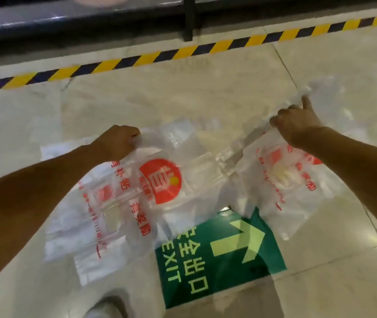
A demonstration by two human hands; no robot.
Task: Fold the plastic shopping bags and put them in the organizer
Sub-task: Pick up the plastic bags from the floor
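A person's two bare hands stretch a clear plastic shopping bag in the air above a pale tiled floor, seen from a head-worn camera looking down. The left hand has its fingers curled tight round one gathered edge of the bag, knuckles up. The right hand grips the opposite edge higher and farther away, most fingers clamped on the film while one finger sticks out straight toward the far side. Between the two hands the film runs taut in a rising line from left to right, and the rest of the bag hangs below in loose, crumpled folds. The bag carries a round red logo and rows of red printed characters (repeated on both the left and right hanging parts, so whether one bag or several overlapping ones are held cannot be told). Beneath the bag, a green floor sign reading EXIT, with a pale arrow, lies flat on the tiles, partly covered by the hanging plastic. A yellow-and-black hazard stripe crosses the floor beyond, in front of a dark rail and an upright post. At the bottom edge, a blurred light-coloured shoe shows.
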